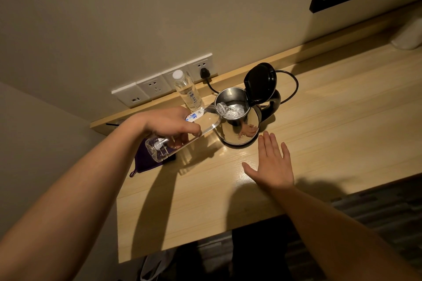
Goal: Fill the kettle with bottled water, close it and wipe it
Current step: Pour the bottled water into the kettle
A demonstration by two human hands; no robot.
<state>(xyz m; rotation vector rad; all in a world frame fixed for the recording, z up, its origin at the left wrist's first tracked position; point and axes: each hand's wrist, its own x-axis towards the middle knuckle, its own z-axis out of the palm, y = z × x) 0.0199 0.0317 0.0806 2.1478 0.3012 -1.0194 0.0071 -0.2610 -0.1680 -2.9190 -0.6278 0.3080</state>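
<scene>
The left hand (169, 124) grasps a clear bottle (206, 124) round its middle, fingers curled over the label. The bottle is tipped, its base toward the near left and its neck over the rim of the kettle (237, 130), with water running in. The kettle stands on the table (319, 121), its black lid (260, 82) raised. The right hand (271, 166) lies flat and released on the table, just near of the kettle. A purple cloth (143, 162) lies under the bottle's base. A second bottle (187, 91) stands upright by the sockets (155, 88).
</scene>
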